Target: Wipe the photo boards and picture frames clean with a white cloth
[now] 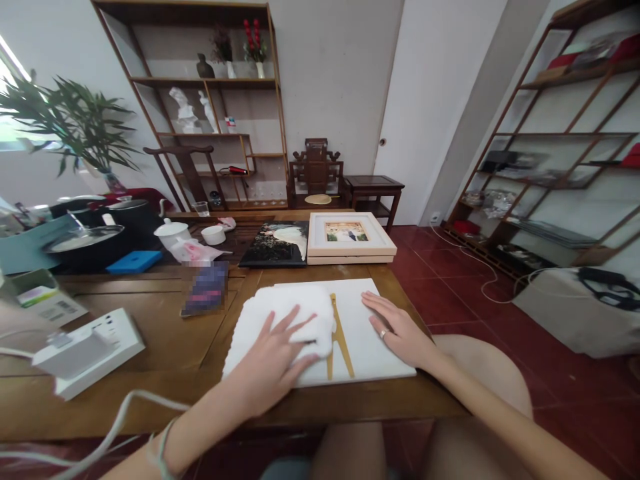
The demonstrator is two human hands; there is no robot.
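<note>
My left hand [277, 360] rests with fingers spread on a thick white fluffy cloth [250, 317]. The cloth covers the left part of a flat white board [363, 350] on the wooden table. A gold strip shape with two splayed legs [340, 327] shows on the board beside the cloth; its left side is partly covered. Whether it is attached or printed, I cannot tell. My right hand [397, 327], a ring on one finger, lies with fingers stretched out on the board's right edge. Nothing is held in either hand.
Behind the board lie a framed photo [350, 237] and a dark picture panel [277, 243]. On the left are a white power strip [100, 353] with a cable, a blue box [134, 261], a teapot [173, 231] and dark pots [87, 243]. A stool [485, 367] stands right.
</note>
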